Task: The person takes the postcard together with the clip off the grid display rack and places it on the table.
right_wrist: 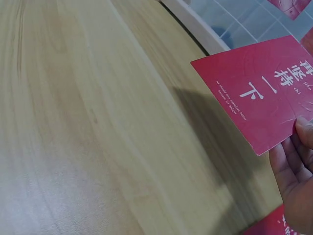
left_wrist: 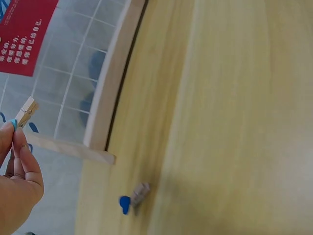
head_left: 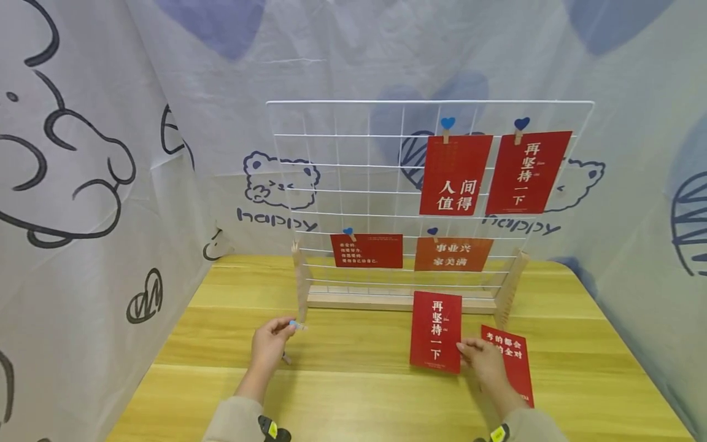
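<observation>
My left hand (head_left: pixel 269 345) pinches a small wooden clothespin (left_wrist: pixel 27 111) by its light blue end, above the table's left part. On the wood below lies a second clothespin (left_wrist: pixel 140 194) with a dark blue heart. Between thumb and fingers, my right hand (head_left: pixel 486 367) holds a red card (head_left: pixel 435 332) with white characters by its right edge, raised off the table. Another red card (head_left: pixel 518 368) lies beneath that hand, partly covered by it. Behind both hands stands a white wire grid (head_left: pixel 353 190) with several cards clipped to it.
Wooden feet and a crossbar (head_left: pixel 359 301) carry the grid at the back of the table (head_left: pixel 342 399). Two red cards hang at its upper right, and two smaller ones hang lower down. A patterned cloth (head_left: pixel 210 92) surrounds the table's back and sides.
</observation>
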Tool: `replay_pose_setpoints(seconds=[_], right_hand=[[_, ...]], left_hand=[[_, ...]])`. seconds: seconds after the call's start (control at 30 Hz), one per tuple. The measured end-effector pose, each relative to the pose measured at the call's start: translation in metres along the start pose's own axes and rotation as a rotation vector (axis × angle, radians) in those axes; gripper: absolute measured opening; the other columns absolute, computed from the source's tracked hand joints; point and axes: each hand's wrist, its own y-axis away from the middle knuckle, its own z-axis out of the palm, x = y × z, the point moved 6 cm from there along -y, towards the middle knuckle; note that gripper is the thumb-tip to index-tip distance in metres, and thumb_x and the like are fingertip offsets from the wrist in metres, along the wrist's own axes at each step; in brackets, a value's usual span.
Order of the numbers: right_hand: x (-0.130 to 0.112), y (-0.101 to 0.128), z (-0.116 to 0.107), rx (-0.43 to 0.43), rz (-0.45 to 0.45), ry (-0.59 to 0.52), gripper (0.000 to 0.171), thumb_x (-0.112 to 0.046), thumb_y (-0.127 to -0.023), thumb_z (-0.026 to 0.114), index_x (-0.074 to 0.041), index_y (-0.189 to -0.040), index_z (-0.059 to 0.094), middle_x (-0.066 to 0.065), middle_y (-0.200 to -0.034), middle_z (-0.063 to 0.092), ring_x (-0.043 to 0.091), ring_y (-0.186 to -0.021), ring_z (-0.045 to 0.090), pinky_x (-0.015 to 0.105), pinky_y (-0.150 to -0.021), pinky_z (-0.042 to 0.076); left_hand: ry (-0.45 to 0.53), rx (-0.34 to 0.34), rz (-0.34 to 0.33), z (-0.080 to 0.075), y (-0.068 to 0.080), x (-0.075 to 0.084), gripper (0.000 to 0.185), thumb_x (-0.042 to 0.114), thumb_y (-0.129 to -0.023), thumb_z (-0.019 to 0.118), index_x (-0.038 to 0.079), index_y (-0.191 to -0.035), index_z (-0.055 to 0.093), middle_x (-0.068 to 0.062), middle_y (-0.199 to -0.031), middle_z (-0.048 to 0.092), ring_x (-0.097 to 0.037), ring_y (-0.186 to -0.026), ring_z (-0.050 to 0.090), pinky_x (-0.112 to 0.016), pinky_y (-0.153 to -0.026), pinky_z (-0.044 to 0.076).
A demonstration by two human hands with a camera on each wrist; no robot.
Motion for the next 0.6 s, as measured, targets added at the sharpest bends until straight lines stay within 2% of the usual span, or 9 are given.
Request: replay_pose_setpoints(seconds=[0.1,0.27,0.43,0.6], right_hand=[[0.007,0.000,0.001,-0.007,0.029,-0.010,0.026,-0.006,-0.082,0.056,0.014,-0.100,0.053,0.004,-0.076,0.058,0.011,-0.065,0.053,0.023,-0.059,0.049],[0.016,0.000,0.001,-0.006,0.084,-0.065,0.026,-0.007,-0.082,0.057,0.012,-0.100,0.052,0.003,-0.072,0.056,0.012,-0.064,0.052,0.024,-0.056,0.048],[0.023,-0.002,-0.001,0.003,0.111,-0.126,0.024,-0.004,-0.081,0.057,0.013,-0.098,0.053,0.003,-0.069,0.055,0.011,-0.060,0.051,0.023,-0.052,0.048],[0.027,-0.001,-0.002,0.003,0.135,-0.133,0.022,-0.003,-0.082,0.055,0.012,-0.097,0.053,0.002,-0.067,0.055,0.010,-0.059,0.051,0.022,-0.050,0.047]], left_hand=[[-0.006,0.011,-0.012,-0.004,0.004,-0.008,0.026,0.015,-0.086,0.053,0.000,-0.107,0.056,-0.011,-0.097,0.055,-0.027,-0.091,0.050,-0.026,-0.064,0.046],[0.010,0.027,-0.022,-0.010,0.010,-0.022,0.026,0.012,-0.086,0.053,-0.002,-0.108,0.055,-0.012,-0.099,0.055,-0.025,-0.091,0.050,-0.039,-0.081,0.042],[-0.011,0.050,-0.030,-0.014,0.014,-0.032,0.026,0.009,-0.085,0.053,-0.004,-0.107,0.055,-0.015,-0.101,0.056,-0.027,-0.092,0.051,-0.040,-0.082,0.042],[-0.047,0.070,-0.037,-0.018,0.015,-0.041,0.026,0.007,-0.084,0.054,-0.007,-0.106,0.054,-0.018,-0.102,0.056,-0.028,-0.094,0.052,-0.037,-0.081,0.044]])
